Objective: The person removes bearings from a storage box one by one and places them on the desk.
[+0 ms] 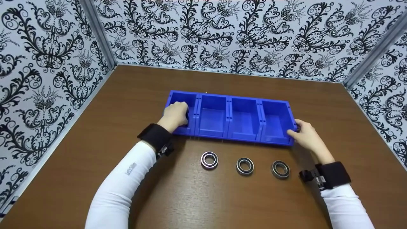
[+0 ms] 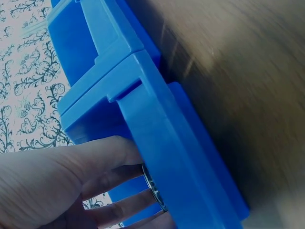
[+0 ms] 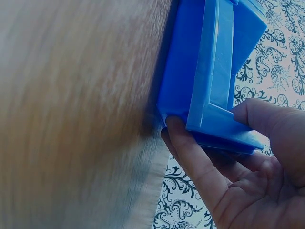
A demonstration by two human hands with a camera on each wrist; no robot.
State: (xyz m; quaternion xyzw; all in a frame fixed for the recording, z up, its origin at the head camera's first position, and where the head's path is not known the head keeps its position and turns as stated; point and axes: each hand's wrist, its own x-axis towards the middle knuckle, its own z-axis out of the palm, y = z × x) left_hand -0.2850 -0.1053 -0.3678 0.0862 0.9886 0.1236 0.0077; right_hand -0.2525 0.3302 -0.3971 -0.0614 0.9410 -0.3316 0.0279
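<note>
A row of blue bins (image 1: 244, 119) with several compartments stands on the table. My left hand (image 1: 175, 115) reaches into the leftmost compartment, fingers curled around a metal ring-shaped bearing (image 2: 153, 187). Only the bearing's shiny edge shows in the left wrist view, close behind the bin's front wall; the rest is hidden by the fingers and the wall. At the opposite end, my right hand (image 1: 306, 136) grips the outer side wall of the rightmost bin (image 3: 224, 119), thumb over the rim and fingers against the outside. The other compartments look bare inside.
Three more bearings lie flat in front of the bins: a left one (image 1: 209, 160), a middle one (image 1: 244, 166) and a right one (image 1: 280, 169). The brown wooden table (image 1: 197, 203) is bordered by patterned walls (image 1: 222, 38) at the back and sides.
</note>
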